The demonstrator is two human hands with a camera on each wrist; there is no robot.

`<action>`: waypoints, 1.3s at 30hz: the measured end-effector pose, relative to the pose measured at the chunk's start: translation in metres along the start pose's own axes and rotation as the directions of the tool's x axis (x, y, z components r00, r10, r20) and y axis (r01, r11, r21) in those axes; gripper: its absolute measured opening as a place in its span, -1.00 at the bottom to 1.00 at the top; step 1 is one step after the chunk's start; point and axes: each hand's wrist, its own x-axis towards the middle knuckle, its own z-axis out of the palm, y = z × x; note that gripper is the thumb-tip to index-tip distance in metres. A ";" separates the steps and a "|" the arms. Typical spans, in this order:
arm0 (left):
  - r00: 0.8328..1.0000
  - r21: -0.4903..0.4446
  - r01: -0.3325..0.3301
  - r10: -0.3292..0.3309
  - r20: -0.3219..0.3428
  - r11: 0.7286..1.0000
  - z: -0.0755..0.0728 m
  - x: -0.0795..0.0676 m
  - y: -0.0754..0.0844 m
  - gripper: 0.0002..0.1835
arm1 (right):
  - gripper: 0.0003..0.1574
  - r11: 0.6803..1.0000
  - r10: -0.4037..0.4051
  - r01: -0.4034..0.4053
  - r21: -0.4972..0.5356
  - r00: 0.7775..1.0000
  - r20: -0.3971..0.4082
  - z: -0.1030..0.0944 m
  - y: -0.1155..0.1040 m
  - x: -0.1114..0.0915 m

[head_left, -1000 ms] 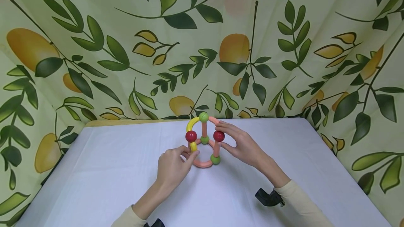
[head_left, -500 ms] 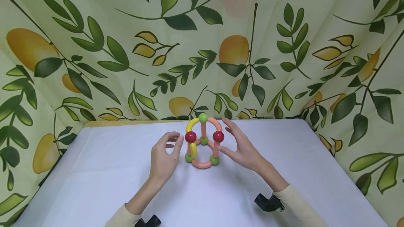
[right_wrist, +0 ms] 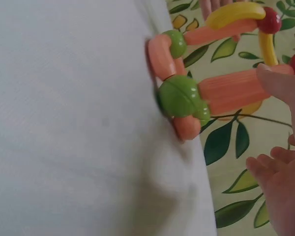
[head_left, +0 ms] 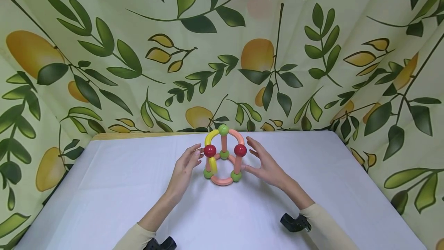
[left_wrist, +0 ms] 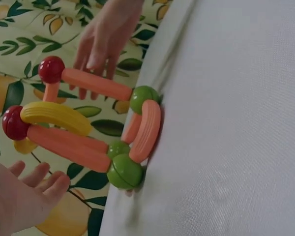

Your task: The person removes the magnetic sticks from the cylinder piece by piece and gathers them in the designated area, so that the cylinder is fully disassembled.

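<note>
A ball-and-rod toy frame stands upright on the white cloth. Its base is a ring of curved salmon rods point(head_left: 222, 181) joined by green balls point(left_wrist: 125, 171). Straight salmon rods point(head_left: 237, 164) rise to a left red ball point(head_left: 209, 150), a right red ball point(head_left: 240, 150) and a back green ball point(head_left: 223, 129). One yellow curved rod point(head_left: 210, 135) arches along the top left; another yellow curved rod point(left_wrist: 56, 115) slants down from the left red ball. My left hand point(head_left: 182, 169) is beside that ball, fingers loose. My right hand point(head_left: 268, 167) is spread, thumb right at the right upright.
White cloth point(head_left: 121, 188) covers the table, whose wooden edge point(head_left: 138, 135) shows at the back left. A leaf-and-fruit patterned curtain point(head_left: 215, 49) hangs behind and on both sides. Black wrist devices point(head_left: 295, 223) sit at the sleeves.
My left hand has let go of the slanting yellow curved rod and drawn back left, its fingers loosening. The right hand has eased off the right red ball. The frame stays in place.
</note>
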 end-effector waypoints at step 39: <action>0.987 0.111 0.063 -0.078 0.137 0.992 0.003 0.009 -0.036 -0.63 | -0.11 0.994 0.070 -0.086 0.069 0.976 0.206 0.027 0.027 -0.001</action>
